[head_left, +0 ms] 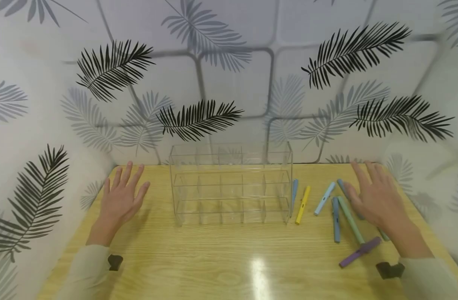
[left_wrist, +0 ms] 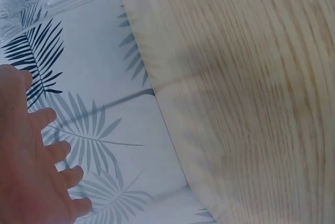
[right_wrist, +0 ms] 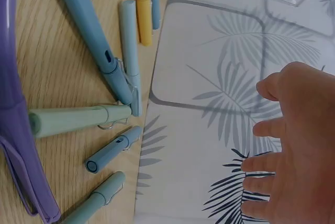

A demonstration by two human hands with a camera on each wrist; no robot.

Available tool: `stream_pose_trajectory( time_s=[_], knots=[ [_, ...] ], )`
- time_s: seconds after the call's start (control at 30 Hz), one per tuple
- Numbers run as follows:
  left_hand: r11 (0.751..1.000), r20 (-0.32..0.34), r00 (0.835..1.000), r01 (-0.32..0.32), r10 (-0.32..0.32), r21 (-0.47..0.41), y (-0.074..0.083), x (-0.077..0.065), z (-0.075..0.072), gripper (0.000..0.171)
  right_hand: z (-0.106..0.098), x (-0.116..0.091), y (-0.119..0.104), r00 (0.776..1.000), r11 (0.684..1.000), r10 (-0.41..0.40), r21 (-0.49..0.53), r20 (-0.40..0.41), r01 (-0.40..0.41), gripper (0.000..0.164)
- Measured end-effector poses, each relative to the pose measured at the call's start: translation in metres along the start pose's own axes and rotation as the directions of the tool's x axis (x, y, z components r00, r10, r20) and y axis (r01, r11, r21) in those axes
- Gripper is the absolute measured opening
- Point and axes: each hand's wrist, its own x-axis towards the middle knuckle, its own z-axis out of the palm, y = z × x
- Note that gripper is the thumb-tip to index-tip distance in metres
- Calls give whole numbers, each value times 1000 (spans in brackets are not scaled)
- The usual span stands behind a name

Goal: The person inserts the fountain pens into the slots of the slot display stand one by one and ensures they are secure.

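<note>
My left hand (head_left: pixel 120 198), fingers spread and straight, hovers above the table left of a clear divided organizer (head_left: pixel 232 200). It holds nothing. My right hand (head_left: pixel 379 202) is also held out with straight fingers, over the pens at the right, and partly hides some. Around it lie a dark blue pen (head_left: pixel 336 220), a long pale green pen (head_left: pixel 350 220), a purple pen (head_left: pixel 360 252) and a light blue pen (head_left: pixel 324 198). Nearer the organizer are a yellow pen (head_left: pixel 303 205) and another blue pen (head_left: pixel 294 192). In the right wrist view, a short-looking blue pen (right_wrist: pixel 112 149) and a green pen (right_wrist: pixel 99 199) show too.
The organizer stands upright at the back middle of the wooden table (head_left: pixel 199 262), its rows split by thin dividers. Behind it and at both sides are light walls (head_left: pixel 236 87) or coverings with a leaf print. A bright reflection lies on the table's front part.
</note>
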Motion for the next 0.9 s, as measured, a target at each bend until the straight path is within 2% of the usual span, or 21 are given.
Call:
stream_pose_trajectory(
  time_s=[0.13,0.23,0.4,0.5,0.6,0.7,0.8,0.9],
  knots=[
    [1000,-14,1000,9,-9,-16,3,-1,0,68,-5,-5,-1,999,998,15,56,-39,-13,61],
    [999,-31,999,12,-13,-48,7,-3,1,66,-11,-11,-4,997,990,63,127,-46,-57,59],
    [989,-90,996,-2,-11,-145,15,-9,5,64,-19,-24,-9,991,965,113,244,-68,-94,60],
    [973,-144,990,-23,-11,-230,20,-11,9,62,-21,-30,-11,986,942,163,304,-44,-142,62],
    [944,-188,982,-41,-23,-328,25,-13,12,60,-24,-34,-10,976,914,212,361,-43,-183,62],
    [905,-220,975,-54,-44,-421,32,-14,13,58,-24,-35,-8,971,900,228,396,-68,-183,60],
    [861,-269,962,-96,-48,-499,39,-14,13,57,-20,-35,-4,965,876,249,444,-79,-189,59],
    [809,-305,951,-146,-43,-569,49,-11,15,56,-13,-38,4,947,834,317,489,-50,-254,58]
  ],
)
